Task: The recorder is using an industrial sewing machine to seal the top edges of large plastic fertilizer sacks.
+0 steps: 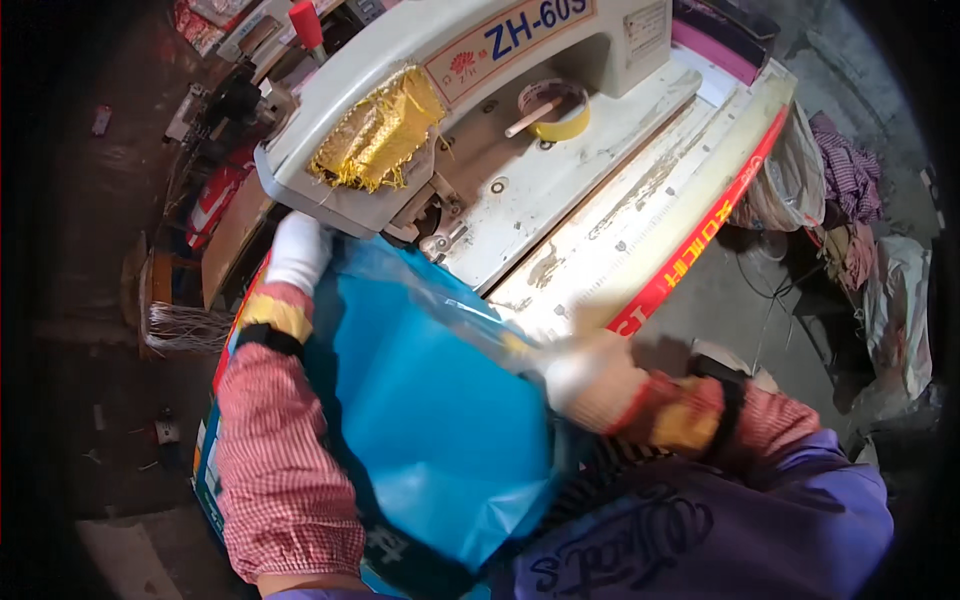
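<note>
A shiny blue plastic sheet (440, 400), perhaps a bag, lies over the near side of a sewing machine (340, 110) and reaches toward my lap. Along its far edge runs a clear strip (455, 312). My left hand (298, 252), in a white glove, is closed at the sheet's far left corner, beside the machine head; its fingertips are partly hidden. At the strip's right end is my right hand (590, 382), gloved and smeared by motion, so its grip is unclear. The presser foot (440, 243) stands just beyond the sheet's far edge.
A roll of yellow tape (562, 118) with a stick across it sits on the machine bed. Gold woven cloth (380, 130) covers part of the head. Beyond the table's red-striped edge (700, 225) hang plastic bags (790, 180) and checked cloth (845, 165). Wire bundles (185, 325) lie left.
</note>
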A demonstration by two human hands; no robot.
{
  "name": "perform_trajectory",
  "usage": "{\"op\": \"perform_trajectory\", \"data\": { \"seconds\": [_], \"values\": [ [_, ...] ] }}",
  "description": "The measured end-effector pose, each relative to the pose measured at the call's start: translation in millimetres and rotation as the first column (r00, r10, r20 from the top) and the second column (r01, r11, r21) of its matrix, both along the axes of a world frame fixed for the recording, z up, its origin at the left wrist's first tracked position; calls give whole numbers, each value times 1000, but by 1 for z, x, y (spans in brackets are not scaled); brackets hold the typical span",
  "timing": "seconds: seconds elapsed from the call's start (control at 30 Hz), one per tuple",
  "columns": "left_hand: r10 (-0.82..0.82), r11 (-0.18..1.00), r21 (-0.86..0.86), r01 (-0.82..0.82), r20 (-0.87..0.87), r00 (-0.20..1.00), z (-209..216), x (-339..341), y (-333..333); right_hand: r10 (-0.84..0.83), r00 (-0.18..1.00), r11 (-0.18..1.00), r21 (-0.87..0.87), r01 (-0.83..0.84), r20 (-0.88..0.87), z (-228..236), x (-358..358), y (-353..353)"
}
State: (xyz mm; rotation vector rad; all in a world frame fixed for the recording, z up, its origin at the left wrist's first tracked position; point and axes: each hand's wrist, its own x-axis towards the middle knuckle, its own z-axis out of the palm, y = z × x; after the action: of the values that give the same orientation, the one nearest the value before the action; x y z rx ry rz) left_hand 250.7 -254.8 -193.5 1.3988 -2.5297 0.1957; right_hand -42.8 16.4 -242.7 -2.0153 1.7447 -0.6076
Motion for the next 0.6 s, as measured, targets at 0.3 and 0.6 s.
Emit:
{"op": "perform_trajectory", "data": {
  "seconds": [0.3, 0.6],
  "values": [
    [237, 963, -175, -204, 196, 951, 126, -43, -11, 170, 985, 985, -14, -171, -37, 47, 64, -121],
    [-261, 962, 46, 269, 447, 856, 159, -163, 174, 867, 496, 498, -86, -863, 52, 24, 26, -199]
  ]
}}
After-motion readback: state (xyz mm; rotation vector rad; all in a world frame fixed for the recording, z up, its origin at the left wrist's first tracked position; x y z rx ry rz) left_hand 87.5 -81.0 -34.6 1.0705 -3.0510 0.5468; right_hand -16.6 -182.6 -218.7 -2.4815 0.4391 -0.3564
